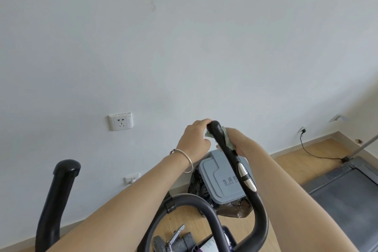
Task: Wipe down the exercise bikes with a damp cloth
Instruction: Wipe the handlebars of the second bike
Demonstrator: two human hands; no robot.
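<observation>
Centre frame: pale green cloth [227, 139] wrapped round the top end of the black handlebar [233, 156]; right hand [242, 142] curled about cloth and bar from the right; left hand [195, 138] curled over the bar's tip, pinching a cloth corner. I judge the step to be wiping this grip; next, slide the cloth down toward the silver sensor plates [243, 171], wrap held tight. Below, grey bin lid [216, 178] reads "生活" and "Home S"; remainder hidden by the bar.

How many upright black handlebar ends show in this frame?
2. The left handlebar end stands untouched at lower left; the right handlebar end is at centre, gripped by the left hand and by the right hand through the cloth. None seems hidden.
</observation>
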